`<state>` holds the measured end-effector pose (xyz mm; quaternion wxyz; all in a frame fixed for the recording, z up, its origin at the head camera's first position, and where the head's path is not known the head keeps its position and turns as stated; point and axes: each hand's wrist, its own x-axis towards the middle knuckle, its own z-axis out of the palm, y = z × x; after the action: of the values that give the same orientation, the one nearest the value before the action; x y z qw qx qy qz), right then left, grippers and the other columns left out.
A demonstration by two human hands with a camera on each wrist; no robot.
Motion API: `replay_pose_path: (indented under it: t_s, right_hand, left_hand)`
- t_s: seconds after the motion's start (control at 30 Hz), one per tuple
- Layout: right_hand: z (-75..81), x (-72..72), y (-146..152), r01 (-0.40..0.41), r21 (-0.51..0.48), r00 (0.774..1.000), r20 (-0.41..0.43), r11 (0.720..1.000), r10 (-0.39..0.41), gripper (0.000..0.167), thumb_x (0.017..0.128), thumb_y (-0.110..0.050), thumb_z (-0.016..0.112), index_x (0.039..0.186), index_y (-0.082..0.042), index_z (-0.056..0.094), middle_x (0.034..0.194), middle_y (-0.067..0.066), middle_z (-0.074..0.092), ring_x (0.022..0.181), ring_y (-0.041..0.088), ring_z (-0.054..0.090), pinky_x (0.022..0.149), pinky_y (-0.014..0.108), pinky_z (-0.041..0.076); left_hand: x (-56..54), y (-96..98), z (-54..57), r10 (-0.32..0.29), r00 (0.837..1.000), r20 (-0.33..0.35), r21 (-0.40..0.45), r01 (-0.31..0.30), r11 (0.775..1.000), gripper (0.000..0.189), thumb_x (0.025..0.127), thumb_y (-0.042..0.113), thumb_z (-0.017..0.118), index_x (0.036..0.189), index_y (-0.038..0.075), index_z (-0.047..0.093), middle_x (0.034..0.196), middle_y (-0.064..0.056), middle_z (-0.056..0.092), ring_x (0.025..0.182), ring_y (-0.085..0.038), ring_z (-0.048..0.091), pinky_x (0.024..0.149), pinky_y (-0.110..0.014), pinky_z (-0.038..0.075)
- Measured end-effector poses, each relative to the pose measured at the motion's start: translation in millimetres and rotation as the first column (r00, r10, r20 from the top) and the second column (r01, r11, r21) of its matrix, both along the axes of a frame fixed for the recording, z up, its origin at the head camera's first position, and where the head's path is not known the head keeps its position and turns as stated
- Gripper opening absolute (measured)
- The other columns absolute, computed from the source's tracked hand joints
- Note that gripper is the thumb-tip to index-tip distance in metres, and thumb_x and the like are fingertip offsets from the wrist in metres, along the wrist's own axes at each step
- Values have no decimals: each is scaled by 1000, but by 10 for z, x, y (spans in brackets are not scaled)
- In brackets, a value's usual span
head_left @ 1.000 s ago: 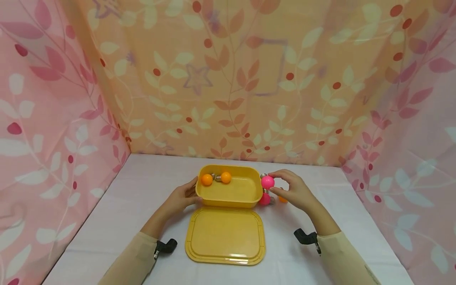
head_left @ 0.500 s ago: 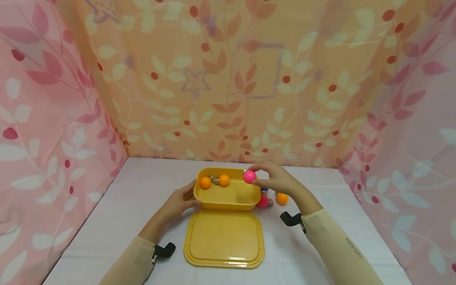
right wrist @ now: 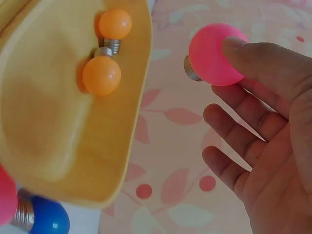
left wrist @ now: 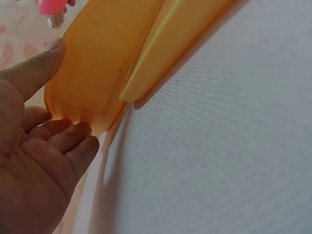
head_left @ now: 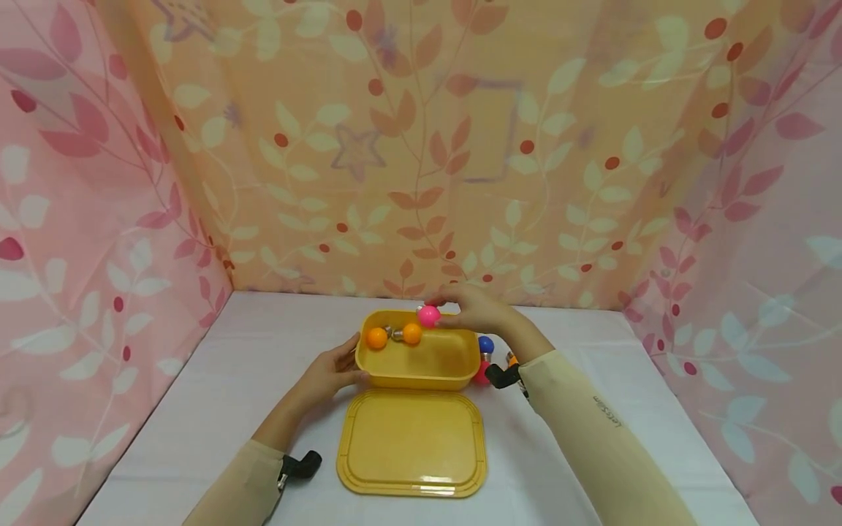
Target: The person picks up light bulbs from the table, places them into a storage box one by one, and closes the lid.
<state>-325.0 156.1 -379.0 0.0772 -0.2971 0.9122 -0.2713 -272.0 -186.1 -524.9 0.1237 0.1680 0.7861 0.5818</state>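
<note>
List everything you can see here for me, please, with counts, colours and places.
Box: 1, yellow, on the table
Lid: 1, yellow, flat, at the box's near side
Boxed bulbs: 2, orange, toward the box's left end
Held bulb: 1, pink, raised by the box's far rim
Blue bulb: 1, blue, right of the box
Loose pink bulb: 1, pink, beside the blue one
Loose orange bulb: 1, orange, farther right, mostly hidden
Table: 1, white, under the box
Floral walls: 3, orange-beige behind, pink each side
Wrist cameras: 2, black, one per wrist
Sleeves: 2, beige, on the arms
Hands: 2, bare, left at the box's left end, right pinching the held bulb
</note>
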Motion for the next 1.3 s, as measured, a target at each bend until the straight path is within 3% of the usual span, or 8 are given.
replay_pose_path:
  t_s: [0.23, 0.53, 0.8, 1.03, 1.3]
  right_hand:
    - [-97, -175, -165, -36, 3, 999, 11, 999, 36, 38, 90, -38, 80, 126, -30, 71, 122, -11, 69, 122, 18, 60, 110, 48, 49]
    - [-156, -286, -280, -73, -49, 992, 100, 996, 77, 37, 90, -38, 80, 125, -31, 72, 127, -14, 66, 127, 18, 56, 114, 49, 45]
    - [-207, -397, -446, -160, -44, 979, 123, 986, 164, 36, 91, -28, 80, 126, -24, 73, 122, -9, 71, 124, 26, 60, 113, 51, 46]
    - [-290, -399, -617, -196, -32, 966, 169, 980, 198, 36, 89, -21, 80, 125, -20, 73, 123, -3, 68, 122, 27, 59, 112, 50, 47]
    - [-464, -413, -790, -260, 62, 954, 174, 964, 246, 33, 91, -22, 78, 123, -26, 74, 119, -10, 68, 118, 22, 59, 103, 35, 52]
  left_hand:
    - [-9, 2, 10, 12, 1000, -9, -10, -12, 1000, 96, 89, 31, 81, 164, 15, 24, 165, -11, 34, 146, -28, 45, 112, -29, 44]
    - [-57, 39, 70, 18, 1000, -21, -50, -19, 999, 94, 90, 31, 81, 164, 19, 25, 163, -9, 38, 145, -25, 45, 115, -36, 41]
    - [-72, -8, 141, 12, 999, -32, -39, -13, 999, 95, 89, 31, 82, 164, 18, 25, 164, -8, 37, 145, -24, 45, 114, -36, 41]
    - [-53, -35, 97, 14, 1000, -12, -13, -14, 1000, 96, 88, 32, 83, 164, 19, 26, 163, -8, 39, 144, -23, 47, 113, -31, 43]
    - [-6, 9, -10, 7, 1000, 8, -9, -7, 1000, 93, 89, 29, 81, 164, 22, 26, 163, -6, 40, 144, -23, 48, 112, -30, 44]
